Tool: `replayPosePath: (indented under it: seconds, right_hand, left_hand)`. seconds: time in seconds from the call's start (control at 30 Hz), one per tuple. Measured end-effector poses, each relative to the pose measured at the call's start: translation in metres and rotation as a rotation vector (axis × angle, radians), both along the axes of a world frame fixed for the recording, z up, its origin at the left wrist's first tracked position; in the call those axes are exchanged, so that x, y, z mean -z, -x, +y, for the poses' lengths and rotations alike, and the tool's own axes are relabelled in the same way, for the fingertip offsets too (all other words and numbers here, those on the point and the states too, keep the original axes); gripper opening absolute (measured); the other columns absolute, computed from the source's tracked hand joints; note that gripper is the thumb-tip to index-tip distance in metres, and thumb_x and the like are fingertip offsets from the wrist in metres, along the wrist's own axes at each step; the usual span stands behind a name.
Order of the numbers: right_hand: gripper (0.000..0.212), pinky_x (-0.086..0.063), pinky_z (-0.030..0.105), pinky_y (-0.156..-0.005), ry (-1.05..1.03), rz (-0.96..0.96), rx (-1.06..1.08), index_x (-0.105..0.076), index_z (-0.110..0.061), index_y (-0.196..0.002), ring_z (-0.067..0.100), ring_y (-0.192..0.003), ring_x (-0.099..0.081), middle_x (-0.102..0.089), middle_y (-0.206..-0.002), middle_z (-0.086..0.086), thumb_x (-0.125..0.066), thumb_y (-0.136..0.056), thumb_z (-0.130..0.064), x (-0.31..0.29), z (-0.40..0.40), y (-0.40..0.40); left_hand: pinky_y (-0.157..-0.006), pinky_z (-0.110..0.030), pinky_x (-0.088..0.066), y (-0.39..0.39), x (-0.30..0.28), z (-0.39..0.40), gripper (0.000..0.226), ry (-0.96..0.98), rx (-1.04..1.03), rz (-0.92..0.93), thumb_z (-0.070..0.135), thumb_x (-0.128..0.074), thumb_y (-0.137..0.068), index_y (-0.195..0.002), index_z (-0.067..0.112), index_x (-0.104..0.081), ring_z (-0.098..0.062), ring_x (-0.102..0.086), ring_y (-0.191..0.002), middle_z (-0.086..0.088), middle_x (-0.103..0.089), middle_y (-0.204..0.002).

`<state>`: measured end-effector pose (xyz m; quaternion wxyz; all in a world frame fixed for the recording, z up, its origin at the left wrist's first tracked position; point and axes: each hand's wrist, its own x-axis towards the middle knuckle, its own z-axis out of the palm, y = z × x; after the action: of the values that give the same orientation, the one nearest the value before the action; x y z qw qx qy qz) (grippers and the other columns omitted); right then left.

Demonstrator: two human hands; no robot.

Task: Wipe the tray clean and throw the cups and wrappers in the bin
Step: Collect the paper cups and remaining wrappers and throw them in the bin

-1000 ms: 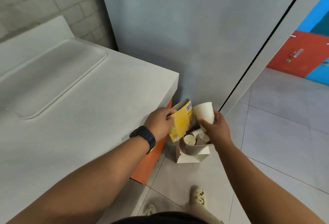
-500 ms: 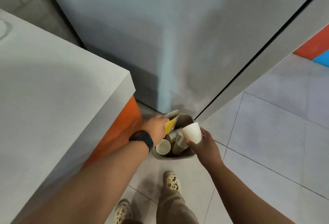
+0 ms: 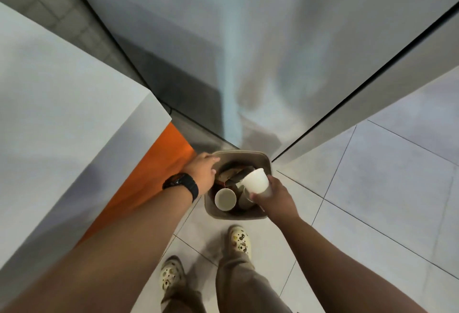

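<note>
A small tan bin (image 3: pixel 267 163) stands on the floor in the corner beside the table. Several used paper cups (image 3: pixel 225 199) and dark wrappers (image 3: pixel 232 173) lie inside it. My right hand (image 3: pixel 277 199) grips a white paper cup (image 3: pixel 255 180) tilted over the bin's right side. My left hand (image 3: pixel 202 171), with a black watch on the wrist, hovers over the bin's left rim with relaxed fingers and holds nothing. The tray is out of view.
A white table (image 3: pixel 69 124) with an orange side panel (image 3: pixel 159 171) fills the left. Grey wall panels (image 3: pixel 248 51) close the corner behind the bin. My feet in pale clogs (image 3: pixel 239 239) stand on the tiled floor (image 3: pixel 372 188) just in front of it.
I have leaned in over the bin. The yellow wrapper has left my left hand and is no longer in sight. My right hand has brought the white cup lower, over the bin.
</note>
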<state>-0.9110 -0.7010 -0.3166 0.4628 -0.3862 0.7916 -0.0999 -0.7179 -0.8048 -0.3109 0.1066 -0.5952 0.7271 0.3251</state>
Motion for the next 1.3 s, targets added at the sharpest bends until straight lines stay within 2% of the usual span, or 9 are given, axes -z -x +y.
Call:
replayPosePath:
  seconds: [0.13,0.3,0.5,0.67,0.8,0.93,1.0,1.13,1.3]
  right_hand:
    - [0.097,-0.038,0.031,-0.096,-0.106,-0.142,-0.217,-0.020,-0.025,-0.150,0.025,-0.127,-0.046,-0.045,-0.141,0.001,-0.075,-0.073,-0.048,0.003,-0.014,-0.013]
    - [0.071,-0.044,0.036,-0.096,-0.186,0.027,-0.308,-0.040,-0.021,-0.140,0.029,-0.116,-0.055,-0.054,-0.131,0.009,-0.063,-0.080,-0.052,0.000,-0.014,-0.023]
    - [0.065,-0.043,0.038,-0.100,-0.191,0.020,-0.323,-0.042,-0.019,-0.140,0.030,-0.119,-0.053,-0.050,-0.136,0.013,-0.058,-0.086,-0.049,-0.010,-0.017,-0.029]
    - [0.049,-0.044,0.039,-0.100,-0.064,-0.005,-0.414,-0.056,-0.016,-0.127,0.028,-0.113,-0.057,-0.059,-0.128,0.008,-0.055,-0.088,-0.045,-0.042,-0.029,-0.059]
    - [0.047,-0.037,0.033,-0.105,0.002,-0.022,-0.475,-0.056,-0.014,-0.129,0.027,-0.122,-0.051,-0.057,-0.130,0.009,-0.055,-0.091,-0.042,-0.074,-0.029,-0.086]
    - [0.027,-0.038,0.026,-0.095,0.135,-0.197,-0.414,-0.060,-0.021,-0.112,0.015,-0.109,-0.055,-0.060,-0.110,-0.004,-0.062,-0.090,-0.037,-0.103,-0.019,-0.113]
    - [0.024,-0.044,0.028,-0.090,0.248,-0.291,-0.307,-0.064,-0.021,-0.109,0.016,-0.106,-0.061,-0.066,-0.112,-0.003,-0.064,-0.089,-0.036,-0.122,-0.009,-0.132]
    - [0.011,-0.049,0.029,-0.079,0.519,-0.368,-0.204,-0.067,-0.027,-0.086,0.015,-0.090,-0.064,-0.070,-0.093,-0.003,-0.059,-0.092,-0.032,-0.170,0.016,-0.176]
    - [0.014,-0.043,0.013,-0.072,0.672,-0.433,-0.309,-0.068,-0.022,-0.085,0.007,-0.085,-0.062,-0.068,-0.089,-0.004,-0.058,-0.094,-0.027,-0.217,0.047,-0.242]
  left_hand:
    - [-0.114,-0.031,-0.026,-0.014,-0.006,0.010,0.044,0.007,-0.069,-0.005,0.019,-0.048,-0.095,-0.139,0.023,-0.047,-0.020,-0.036,-0.136,-0.001,-0.037,-0.147]
    - [-0.115,-0.030,-0.024,-0.036,-0.030,0.029,0.045,0.014,-0.160,0.010,0.022,-0.049,-0.095,-0.140,0.021,-0.045,-0.020,-0.033,-0.138,-0.001,-0.034,-0.150]
    - [-0.115,-0.032,-0.027,-0.057,-0.056,0.050,0.045,-0.006,-0.226,0.010,0.026,-0.051,-0.094,-0.139,0.023,-0.045,-0.019,-0.036,-0.136,0.000,-0.036,-0.147]
    - [-0.113,-0.032,-0.030,-0.078,-0.099,0.072,0.047,0.049,-0.277,0.014,0.030,-0.051,-0.095,-0.141,0.023,-0.042,-0.019,-0.038,-0.134,0.001,-0.036,-0.148]
    - [-0.111,-0.034,-0.033,-0.096,-0.133,0.096,0.047,0.091,-0.255,0.008,0.032,-0.052,-0.094,-0.140,0.022,-0.044,-0.020,-0.042,-0.131,-0.001,-0.042,-0.145]
    - [-0.110,-0.033,-0.034,-0.113,-0.161,0.118,0.049,0.074,-0.253,0.033,0.034,-0.053,-0.093,-0.140,0.024,-0.043,-0.019,-0.041,-0.133,-0.001,-0.043,-0.146]
    - [-0.109,-0.031,-0.035,-0.125,-0.179,0.134,0.049,0.086,-0.279,0.082,0.035,-0.055,-0.092,-0.140,0.028,-0.043,-0.016,-0.041,-0.132,0.001,-0.043,-0.146]
    - [-0.103,-0.032,-0.042,-0.155,-0.216,0.170,0.049,0.177,-0.307,0.147,0.041,-0.055,-0.090,-0.137,0.035,-0.045,-0.011,-0.051,-0.122,0.009,-0.050,-0.139]
    - [-0.085,-0.017,-0.044,-0.204,-0.258,0.228,0.034,0.262,-0.618,0.447,0.025,-0.056,-0.093,-0.127,0.027,-0.056,-0.001,-0.056,-0.105,0.011,-0.059,-0.125]
